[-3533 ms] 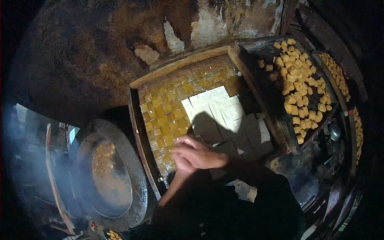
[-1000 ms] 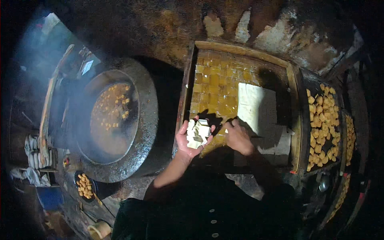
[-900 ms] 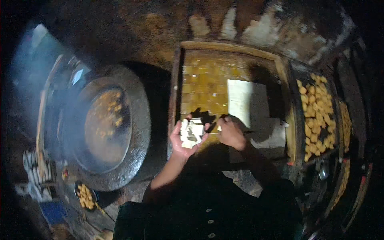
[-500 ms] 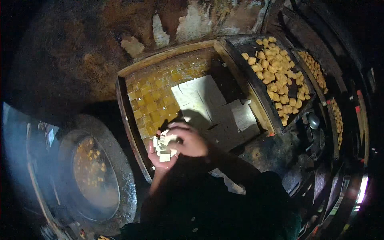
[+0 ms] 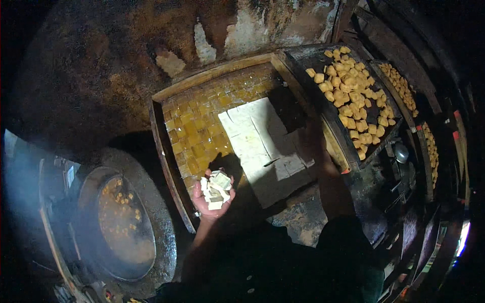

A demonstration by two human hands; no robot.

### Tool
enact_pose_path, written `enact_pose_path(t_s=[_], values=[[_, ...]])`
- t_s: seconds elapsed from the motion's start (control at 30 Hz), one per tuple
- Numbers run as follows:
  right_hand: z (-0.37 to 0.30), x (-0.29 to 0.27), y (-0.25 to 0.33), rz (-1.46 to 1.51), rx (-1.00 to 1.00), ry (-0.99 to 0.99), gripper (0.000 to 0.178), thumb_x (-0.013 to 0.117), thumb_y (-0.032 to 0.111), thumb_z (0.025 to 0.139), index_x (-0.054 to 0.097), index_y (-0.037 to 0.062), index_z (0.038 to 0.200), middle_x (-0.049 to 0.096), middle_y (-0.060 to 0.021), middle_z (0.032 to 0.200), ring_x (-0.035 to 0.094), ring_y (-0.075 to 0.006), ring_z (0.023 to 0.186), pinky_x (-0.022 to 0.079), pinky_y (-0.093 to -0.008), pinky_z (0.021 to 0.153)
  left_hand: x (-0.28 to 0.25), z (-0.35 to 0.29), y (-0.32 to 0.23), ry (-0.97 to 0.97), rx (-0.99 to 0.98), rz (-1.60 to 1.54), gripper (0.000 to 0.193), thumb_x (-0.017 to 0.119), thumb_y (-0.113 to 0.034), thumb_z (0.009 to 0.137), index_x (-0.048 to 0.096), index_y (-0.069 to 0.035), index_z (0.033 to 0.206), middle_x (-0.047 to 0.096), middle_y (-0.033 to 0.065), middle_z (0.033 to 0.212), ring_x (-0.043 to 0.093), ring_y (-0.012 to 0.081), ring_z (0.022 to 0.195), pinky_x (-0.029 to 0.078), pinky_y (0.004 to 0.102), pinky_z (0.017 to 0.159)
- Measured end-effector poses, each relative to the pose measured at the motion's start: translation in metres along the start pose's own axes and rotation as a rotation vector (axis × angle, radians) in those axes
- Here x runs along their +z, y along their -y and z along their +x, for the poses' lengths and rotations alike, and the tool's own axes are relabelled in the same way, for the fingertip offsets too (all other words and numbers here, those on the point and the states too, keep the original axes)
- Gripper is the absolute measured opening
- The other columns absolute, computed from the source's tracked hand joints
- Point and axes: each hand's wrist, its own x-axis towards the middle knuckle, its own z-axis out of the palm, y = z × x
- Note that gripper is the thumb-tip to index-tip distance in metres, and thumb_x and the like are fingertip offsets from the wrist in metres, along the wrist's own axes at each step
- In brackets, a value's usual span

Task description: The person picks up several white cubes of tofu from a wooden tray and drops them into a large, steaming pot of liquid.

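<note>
My left hand (image 5: 204, 204), palm up over the near left corner of a wooden-framed woven tray (image 5: 189, 131), is cupped around a pile of small white tofu pieces (image 5: 218, 188). Cut slabs of white tofu (image 5: 247, 126) lie side by side in the middle and right of that tray. My right hand (image 5: 314, 139) reaches over the tray's right side, beside the slabs. Deep shadow covers it, so its fingers and anything in them cannot be made out.
To the left stands a wide pan (image 5: 126, 222) of steaming oil with golden pieces floating in it. A dark tray holding fried golden cubes (image 5: 353, 101) adjoins on the right, with more trays beyond. A metal ladle (image 5: 400, 153) lies near them. A stained wall (image 5: 116, 65) rises behind.
My right hand has left the tofu pieces in my left palm and moved right, to the tray's right side. My left hand stays cupped around the pile.
</note>
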Motion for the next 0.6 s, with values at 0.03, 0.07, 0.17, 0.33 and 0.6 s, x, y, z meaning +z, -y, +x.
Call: enact_pose_path(t_s=[0.03,0.07,0.17,0.33,0.6], values=[[-0.001,-0.002,0.006,0.034,0.006,0.008,0.05,0.053,0.033,0.095,0.048,0.0011,0.134,0.054,-0.0242,0.13,0.05,-0.0413,0.122,0.039,-0.0464,0.104,0.001,-0.004,0.001,-0.002,0.002,0.004,0.042,0.059,-0.05,0.092,0.061,-0.024,0.125,0.057,0.0067,0.137,0.049,0.0393,0.128,0.047,0.0531,0.096],[-0.001,-0.005,0.004,0.052,0.016,0.004,0.049,0.053,0.031,0.095,0.048,0.0014,0.134,0.054,-0.0238,0.129,0.05,-0.0409,0.121,0.04,-0.0462,0.103,0.004,-0.005,0.003,0.007,0.001,0.003,0.042,0.059,-0.05,0.092,0.061,-0.024,0.125,0.056,0.0069,0.137,0.049,0.0394,0.127,0.047,0.0534,0.096],[-0.007,-0.009,0.004,0.1,0.046,-0.031,0.048,0.053,0.028,0.096,0.046,0.0024,0.135,0.055,-0.0227,0.128,0.052,-0.0399,0.119,0.042,-0.0458,0.1,0.007,-0.005,0.008,0.024,0.003,-0.088,0.044,0.058,-0.05,0.094,0.059,-0.019,0.126,0.053,0.0116,0.141,0.049,0.0446,0.127,0.048,0.0631,0.095],[-0.019,-0.016,0.016,0.073,0.079,-0.005,0.046,0.053,0.022,0.096,0.042,0.0041,0.137,0.056,-0.0207,0.127,0.055,-0.0382,0.114,0.045,-0.045,0.095,0.003,-0.009,0.012,-0.013,-0.006,-0.056,0.045,0.057,-0.051,0.094,0.061,-0.021,0.127,0.055,0.0107,0.139,0.05,0.043,0.125,0.049,0.058,0.093],[-0.009,-0.026,0.004,0.059,0.093,0.033,0.037,0.053,0.018,0.096,0.046,0.0066,0.131,0.06,-0.0185,0.122,0.06,-0.0339,0.109,0.042,-0.0464,0.095,-0.001,-0.014,0.02,-0.048,-0.033,-0.043,0.046,0.055,-0.054,0.093,0.059,-0.025,0.129,0.055,0.01,0.139,0.051,0.0416,0.126,0.05,0.0574,0.091]])
